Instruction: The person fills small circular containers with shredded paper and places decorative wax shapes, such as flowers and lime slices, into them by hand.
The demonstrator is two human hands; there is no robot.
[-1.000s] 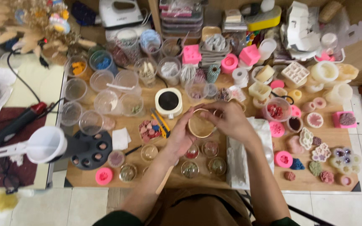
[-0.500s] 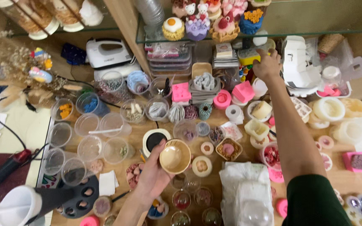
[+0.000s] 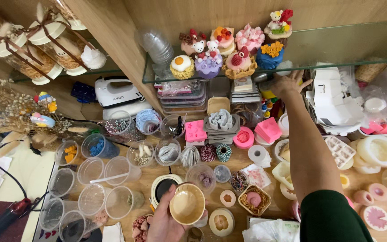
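My left hand (image 3: 163,222) holds a small round beige cup (image 3: 187,204) by its rim, low over the wooden table, next to a black-topped round tin (image 3: 163,187). My right hand (image 3: 288,82) is stretched far back, under the glass shelf (image 3: 337,47), its fingers spread at small bottles and a grey object there. Whether it grips anything is hidden by the shelf edge. My dark green sleeve (image 3: 332,217) shows at the lower right.
Decorative cupcake figures (image 3: 229,49) stand on the glass shelf. Several clear plastic cups (image 3: 90,188) crowd the left. Pink silicone moulds (image 3: 267,130), thread spools (image 3: 216,152), white moulds (image 3: 379,150) and a white hand mixer (image 3: 113,92) fill the table.
The view has tilted up toward the shelf. My right hand left the beige cup and reached far back under the glass shelf. My left hand keeps the cup.
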